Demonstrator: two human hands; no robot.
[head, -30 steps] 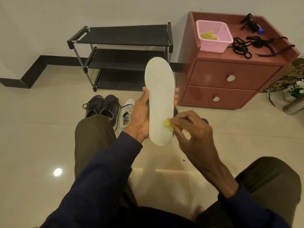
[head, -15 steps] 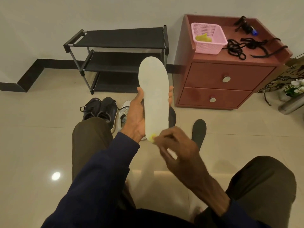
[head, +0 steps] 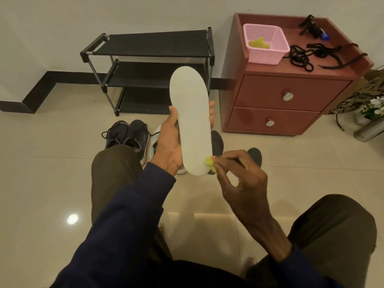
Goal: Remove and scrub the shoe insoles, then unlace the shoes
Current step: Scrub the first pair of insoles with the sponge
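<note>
My left hand [head: 169, 142] grips a pale white insole [head: 192, 119] upright by its middle, thumb on the left edge and fingertips showing on the right. My right hand [head: 241, 179] pinches a small yellow scrubber [head: 209, 163] against the insole's lower right edge. On the floor behind stand a pair of dark laced shoes [head: 126, 136] and a white shoe [head: 154, 140], partly hidden by my left hand. Two dark insoles [head: 256, 155] lie on the tiles behind my right hand.
A black shoe rack [head: 149, 53] stands against the wall. A red two-drawer cabinet [head: 291, 94] at right carries a pink basket [head: 266, 46] with a yellow piece inside and loose black laces [head: 311, 57]. My knees frame the tiled floor.
My right hand slid the yellow scrubber down to the heel's left side, then back to its lower right edge. The insole stays upright in my left hand.
</note>
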